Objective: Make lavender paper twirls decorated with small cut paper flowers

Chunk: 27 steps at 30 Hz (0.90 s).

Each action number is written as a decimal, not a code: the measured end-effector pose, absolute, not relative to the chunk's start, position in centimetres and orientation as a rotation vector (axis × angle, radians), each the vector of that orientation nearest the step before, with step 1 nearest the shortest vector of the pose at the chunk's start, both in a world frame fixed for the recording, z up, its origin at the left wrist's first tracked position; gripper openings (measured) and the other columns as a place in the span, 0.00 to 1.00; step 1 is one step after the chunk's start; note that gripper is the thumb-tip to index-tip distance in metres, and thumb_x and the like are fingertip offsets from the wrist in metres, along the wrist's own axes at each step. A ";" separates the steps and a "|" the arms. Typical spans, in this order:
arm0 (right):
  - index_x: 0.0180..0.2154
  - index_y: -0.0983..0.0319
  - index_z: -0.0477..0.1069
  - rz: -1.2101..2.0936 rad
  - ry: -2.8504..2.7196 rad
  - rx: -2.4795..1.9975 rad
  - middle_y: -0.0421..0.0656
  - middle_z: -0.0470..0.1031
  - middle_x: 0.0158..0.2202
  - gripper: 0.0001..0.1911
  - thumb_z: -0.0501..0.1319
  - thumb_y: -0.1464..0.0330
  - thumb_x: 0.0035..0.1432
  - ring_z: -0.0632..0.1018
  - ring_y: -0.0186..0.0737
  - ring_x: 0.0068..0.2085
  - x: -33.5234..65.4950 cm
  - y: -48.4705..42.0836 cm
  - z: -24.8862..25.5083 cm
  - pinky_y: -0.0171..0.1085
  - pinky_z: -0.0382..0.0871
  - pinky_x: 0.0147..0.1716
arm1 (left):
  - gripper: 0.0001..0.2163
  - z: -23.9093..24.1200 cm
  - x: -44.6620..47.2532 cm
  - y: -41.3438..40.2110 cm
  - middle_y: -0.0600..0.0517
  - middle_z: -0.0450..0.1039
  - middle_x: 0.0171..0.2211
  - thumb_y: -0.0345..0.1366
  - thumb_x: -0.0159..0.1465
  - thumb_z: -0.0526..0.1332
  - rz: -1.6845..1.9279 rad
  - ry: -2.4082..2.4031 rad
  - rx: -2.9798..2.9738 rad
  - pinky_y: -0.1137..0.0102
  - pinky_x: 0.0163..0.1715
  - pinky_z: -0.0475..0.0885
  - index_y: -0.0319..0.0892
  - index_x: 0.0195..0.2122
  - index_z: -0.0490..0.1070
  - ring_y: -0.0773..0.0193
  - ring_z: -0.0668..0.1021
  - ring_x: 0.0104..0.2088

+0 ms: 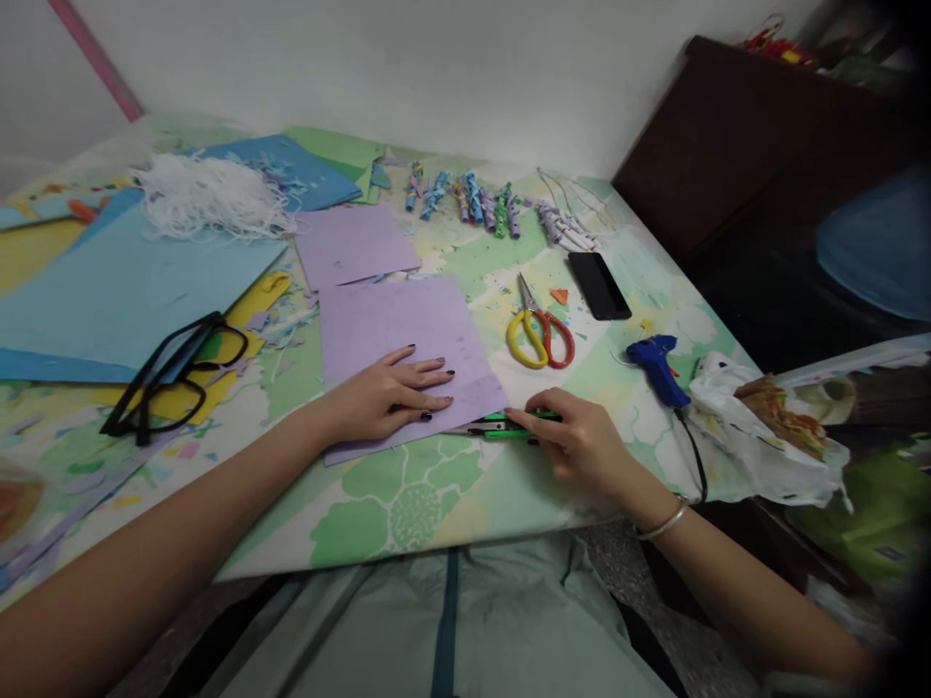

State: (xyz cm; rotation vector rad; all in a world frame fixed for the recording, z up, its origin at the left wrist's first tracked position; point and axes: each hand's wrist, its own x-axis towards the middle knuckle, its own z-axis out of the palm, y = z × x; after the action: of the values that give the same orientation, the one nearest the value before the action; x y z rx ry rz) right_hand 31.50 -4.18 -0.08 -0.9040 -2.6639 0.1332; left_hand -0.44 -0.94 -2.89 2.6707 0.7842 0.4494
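While the left hand (397, 393) lies flat and released, fingers spread, on the lower right part of a purple sheet (400, 325) at the middle of the frame, the right hand (582, 441) grasps a green cutter (509, 427) just right of it. The cutter lies low along the sheet's bottom right corner, its metal tip pointing left and touching the paper's edge. A silver bangle (665, 523) circles the right wrist.

Both sheet and cutter rest on the desk (407, 494), which wears a green and yellow patterned cover. Above the right hand lie yellow and red scissors (539, 334), and further up right a black phone (598, 284). A blue glue gun (657, 366) sits at the right, beside a white plastic bag (756, 427). Black glasses (171, 373) lie at the left, partly on a large blue sheet (109, 291). White paper shreds (210, 199) are heaped at the upper left, and small rolled paper pieces (472, 199) line the far edge. A second purple sheet (353, 242) lies above the first.
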 end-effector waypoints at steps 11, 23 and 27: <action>0.54 0.62 0.71 0.168 -2.680 -0.913 0.48 0.73 0.38 0.29 0.53 0.82 0.51 0.72 0.41 0.36 31.5 -4.8 0.4 0.36 0.67 0.31 | 0.19 -2.8 -0.5 -1.0 0.50 0.63 0.62 0.30 0.68 0.51 0.417 0.787 2.614 0.46 0.63 0.45 0.54 0.57 0.68 0.58 0.59 0.65; 0.45 0.68 0.72 0.087 -2.602 -0.857 0.50 0.74 0.35 0.19 0.53 0.79 0.52 0.73 0.43 0.34 29.4 -5.4 -0.2 0.38 0.68 0.29 | 0.20 -2.8 -0.5 -0.9 0.50 0.62 0.62 0.28 0.67 0.51 0.387 0.803 2.569 0.45 0.62 0.45 0.55 0.57 0.66 0.58 0.59 0.66; 0.46 0.65 0.71 0.087 -2.594 -0.856 0.49 0.74 0.35 0.19 0.53 0.80 0.52 0.72 0.42 0.35 29.8 -5.3 -0.2 0.38 0.68 0.30 | 0.20 -2.8 -0.5 -0.8 0.50 0.63 0.62 0.27 0.67 0.51 0.384 0.799 2.571 0.44 0.62 0.46 0.55 0.57 0.67 0.57 0.59 0.65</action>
State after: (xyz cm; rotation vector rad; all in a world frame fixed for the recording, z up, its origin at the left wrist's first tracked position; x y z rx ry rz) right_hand 29.76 -5.34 -0.23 -0.8562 -2.5940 0.0866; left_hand -0.45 -0.85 -2.76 2.5715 0.7987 0.3842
